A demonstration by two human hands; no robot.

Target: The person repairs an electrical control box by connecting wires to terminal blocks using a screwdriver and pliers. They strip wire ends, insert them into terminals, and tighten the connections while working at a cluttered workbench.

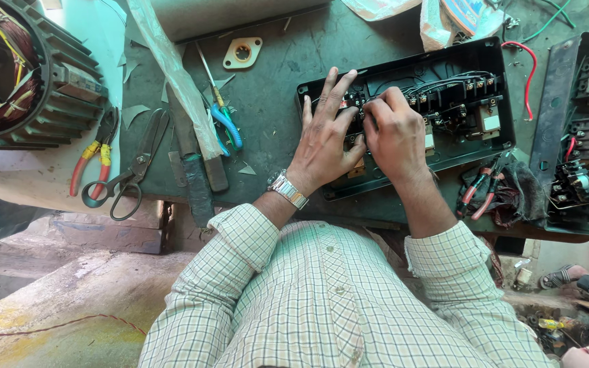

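Both hands work inside an open black switch box (475,51) that lies on the green desk (274,102) toward its near edge, right of centre. The left hand (325,140) rests flat on the box's left end, fingers spread and extended over the terminals, gripping nothing that can be seen; a metal wristwatch (288,189) sits on that wrist. The right hand (395,133) lies just beside it, touching it, fingers curled downward into the wiring; whether it pinches a wire or part cannot be told, as the fingertips are hidden. Black wires (444,85) run along the box's far wall. A second opened black unit (584,136) with exposed contacts occupies the desk's right edge, and red-handled pliers (480,194) lie on a dark rag between the two units. Left of the box lie blue-handled cutters (228,126), a dark knife (192,163), black scissors (127,174) and red-and-yellow pliers (93,160). A finned motor stator (28,68) with copper windings stands at the far left corner. A tan gasket (243,52) lies near the far edge.
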